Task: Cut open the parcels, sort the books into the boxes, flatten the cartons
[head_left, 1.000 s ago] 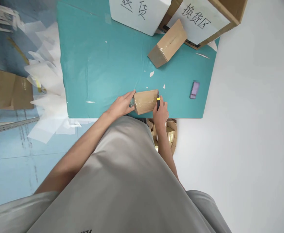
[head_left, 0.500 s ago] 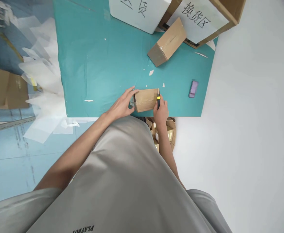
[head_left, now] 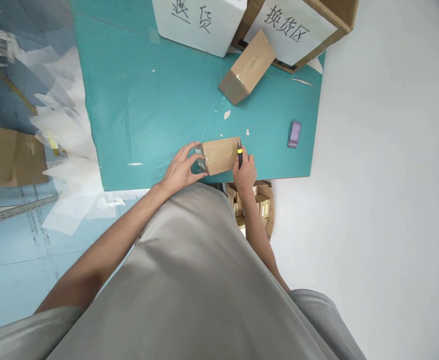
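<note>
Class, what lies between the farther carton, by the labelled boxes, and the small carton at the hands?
The head view shows a few white scraps on the green tabletop between the farther carton and the small carton.

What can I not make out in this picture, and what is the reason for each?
All in the head view:
- Inside of the small cardboard box: hidden by its walls.
- Blade tip of the box cutter: too small.
- Purple object: blurred into pixel blocks.
- White bin: cut off by the top edge.
- Lower carton: partly hidden by the right forearm.
</note>
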A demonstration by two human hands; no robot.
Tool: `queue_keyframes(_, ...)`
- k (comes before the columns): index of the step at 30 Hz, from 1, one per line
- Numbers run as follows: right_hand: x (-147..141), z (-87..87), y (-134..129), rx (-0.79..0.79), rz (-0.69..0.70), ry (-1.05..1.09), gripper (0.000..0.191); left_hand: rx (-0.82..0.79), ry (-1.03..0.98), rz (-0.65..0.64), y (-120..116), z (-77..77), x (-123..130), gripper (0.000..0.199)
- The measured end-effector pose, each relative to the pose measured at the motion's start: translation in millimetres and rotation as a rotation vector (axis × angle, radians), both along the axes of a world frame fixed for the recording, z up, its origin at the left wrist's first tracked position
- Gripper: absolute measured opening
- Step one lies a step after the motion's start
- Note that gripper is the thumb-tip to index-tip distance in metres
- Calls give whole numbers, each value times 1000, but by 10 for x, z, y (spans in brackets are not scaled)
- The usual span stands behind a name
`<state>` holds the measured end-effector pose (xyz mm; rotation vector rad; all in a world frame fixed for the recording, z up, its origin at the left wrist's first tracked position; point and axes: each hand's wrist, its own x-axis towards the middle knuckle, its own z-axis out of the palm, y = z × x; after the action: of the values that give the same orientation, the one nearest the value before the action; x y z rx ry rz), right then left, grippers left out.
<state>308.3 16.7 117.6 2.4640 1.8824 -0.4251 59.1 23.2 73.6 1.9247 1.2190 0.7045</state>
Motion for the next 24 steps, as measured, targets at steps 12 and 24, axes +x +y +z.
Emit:
queue_keyframes(12, 12, 29, -50, 9, -28, 71, 57, -116, 80, -48, -39, 82, 158, 47)
queue_keyframes(24, -69, 66, -128, 47, -144, 368, 53, -57, 37, -70, 90, 182, 12, 123)
